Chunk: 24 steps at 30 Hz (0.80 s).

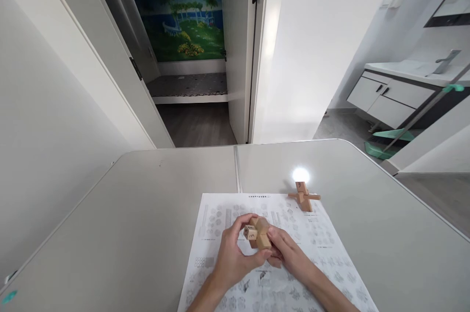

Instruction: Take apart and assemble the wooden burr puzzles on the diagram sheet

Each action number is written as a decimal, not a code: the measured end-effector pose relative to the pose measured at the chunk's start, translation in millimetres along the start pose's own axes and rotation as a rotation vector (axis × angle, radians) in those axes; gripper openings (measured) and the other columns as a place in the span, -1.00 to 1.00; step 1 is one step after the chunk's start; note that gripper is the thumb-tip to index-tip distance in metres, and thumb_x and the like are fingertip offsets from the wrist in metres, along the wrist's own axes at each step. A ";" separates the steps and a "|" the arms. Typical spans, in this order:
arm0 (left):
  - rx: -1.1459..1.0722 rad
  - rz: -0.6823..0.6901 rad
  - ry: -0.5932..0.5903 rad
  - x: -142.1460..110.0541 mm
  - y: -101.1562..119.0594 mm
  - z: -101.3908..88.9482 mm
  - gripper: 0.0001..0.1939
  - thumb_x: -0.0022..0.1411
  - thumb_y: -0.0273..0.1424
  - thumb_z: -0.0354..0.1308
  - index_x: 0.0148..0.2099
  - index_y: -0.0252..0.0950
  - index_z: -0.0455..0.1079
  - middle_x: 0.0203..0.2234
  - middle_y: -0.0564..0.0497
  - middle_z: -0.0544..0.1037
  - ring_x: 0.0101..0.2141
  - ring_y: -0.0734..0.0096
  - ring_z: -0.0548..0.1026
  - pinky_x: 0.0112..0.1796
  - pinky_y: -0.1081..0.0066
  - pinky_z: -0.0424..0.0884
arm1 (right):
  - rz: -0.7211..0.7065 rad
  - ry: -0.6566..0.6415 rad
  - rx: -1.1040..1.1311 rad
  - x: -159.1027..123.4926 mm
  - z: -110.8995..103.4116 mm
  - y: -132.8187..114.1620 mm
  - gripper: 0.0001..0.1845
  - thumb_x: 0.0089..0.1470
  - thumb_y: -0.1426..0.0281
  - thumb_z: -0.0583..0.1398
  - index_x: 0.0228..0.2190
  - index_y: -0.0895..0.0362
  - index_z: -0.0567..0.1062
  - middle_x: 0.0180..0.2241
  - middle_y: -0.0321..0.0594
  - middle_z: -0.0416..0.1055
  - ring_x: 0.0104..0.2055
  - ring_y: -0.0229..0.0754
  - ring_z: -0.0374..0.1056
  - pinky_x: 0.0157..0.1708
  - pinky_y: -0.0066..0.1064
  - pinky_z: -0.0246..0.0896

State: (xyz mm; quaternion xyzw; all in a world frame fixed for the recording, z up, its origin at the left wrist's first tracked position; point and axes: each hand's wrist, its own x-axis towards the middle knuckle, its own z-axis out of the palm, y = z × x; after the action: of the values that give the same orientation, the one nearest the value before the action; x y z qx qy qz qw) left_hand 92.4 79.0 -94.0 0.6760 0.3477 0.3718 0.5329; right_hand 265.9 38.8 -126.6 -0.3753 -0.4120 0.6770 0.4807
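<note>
Between my two hands is a light-brown wooden interlocking puzzle made of crossed blocks, with dark printed marks on one block end. My left hand curls round its left side, thumb underneath and fingers at the top. My right hand grips the right side with thumb and fingers. Both hands are just over a printed paper sheet covered in small grey diagrams. A second wooden puzzle piece group, cross-shaped and marked on its top block, rests at the sheet's far right corner.
The pale table has a seam down its middle and rounded far corners. Beyond it is an open door with a painted wall mural behind. At the right stand a sink cabinet and a green-headed mop or squeegee.
</note>
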 end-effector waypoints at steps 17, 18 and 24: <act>0.202 0.023 -0.159 12.7 23.2 -7.6 -0.29 0.02 -0.31 0.52 0.21 -0.03 0.39 0.11 -0.03 0.62 0.08 -0.01 0.57 0.21 0.01 0.35 | 0.118 0.159 0.225 -5.9 -2.9 7.7 -0.29 -0.03 -0.28 0.37 -0.40 0.15 0.48 -0.57 -0.46 0.09 -0.57 -0.40 -0.23 -0.60 -0.50 -0.23; 0.223 0.020 -0.170 13.2 24.9 -8.2 -0.28 0.01 -0.31 0.53 0.22 -0.03 0.39 0.12 -0.04 0.61 0.09 -0.03 0.56 0.23 -0.02 0.34 | 0.122 0.154 0.227 -6.2 -3.4 7.5 -0.29 -0.03 -0.28 0.36 -0.41 0.16 0.49 -0.59 -0.47 0.07 -0.58 -0.41 -0.24 -0.60 -0.50 -0.23; 0.297 0.114 -0.249 15.7 34.8 -11.2 -0.23 0.05 -0.19 0.55 0.26 0.00 0.36 0.10 -0.04 0.60 0.04 0.03 0.59 0.08 0.10 0.51 | 0.165 0.128 0.237 -9.6 -5.5 5.5 -0.28 -0.09 -0.29 0.37 -0.40 0.15 0.50 -0.64 -0.48 0.08 -0.62 -0.41 -0.22 -0.63 -0.50 -0.27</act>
State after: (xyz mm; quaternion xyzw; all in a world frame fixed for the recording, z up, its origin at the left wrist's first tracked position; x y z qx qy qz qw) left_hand 92.8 91.2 -56.1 0.8065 0.2912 0.2594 0.4445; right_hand 271.4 29.6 -132.7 -0.3910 -0.2655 0.7327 0.4896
